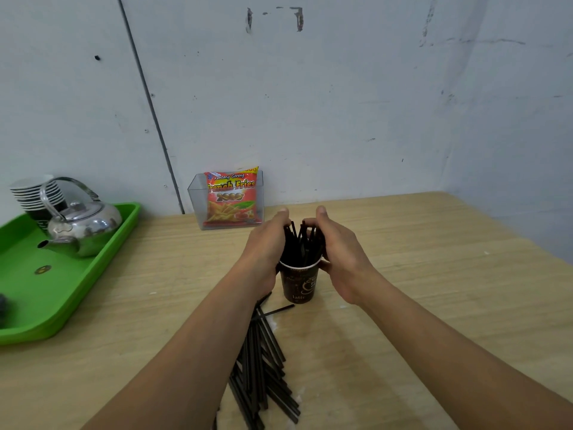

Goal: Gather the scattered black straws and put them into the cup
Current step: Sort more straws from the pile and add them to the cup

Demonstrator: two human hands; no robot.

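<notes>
- The cup (299, 283), dark paper with a white rim, stands upright near the middle of the wooden table (434, 274). Directions below take it as the dial's centre, with 12 o'clock towards the wall.
- A bundle of straws (302, 243) stands in the cup, its tops fanning out above the rim.
- The left hand (266, 240) wraps the bundle from 9 o'clock, fingers curled round the straws.
- The right hand (338, 246) closes on the bundle from 3 o'clock in the same way, and its lower fingers seem to touch the cup's rim.
- The step in hand looks like seating and squaring this bundle in the cup, with both hands pressing the straws together.
- The task is only partly done. A heap of loose straws (263, 367) lies on the table at 6 to 7 o'clock, running from just beside the cup's base towards the person, partly under the left forearm.
- The next move probably calls for letting go of the bundle without tipping the light cup. The heap would then need raking into line, lifting as one bunch and feeding in end first.
- A green tray (62, 290) holding a steel kettle (80, 228) sits well apart at 9 to 10 o'clock, and a snack packet (231, 197) stands at 11 o'clock.
</notes>
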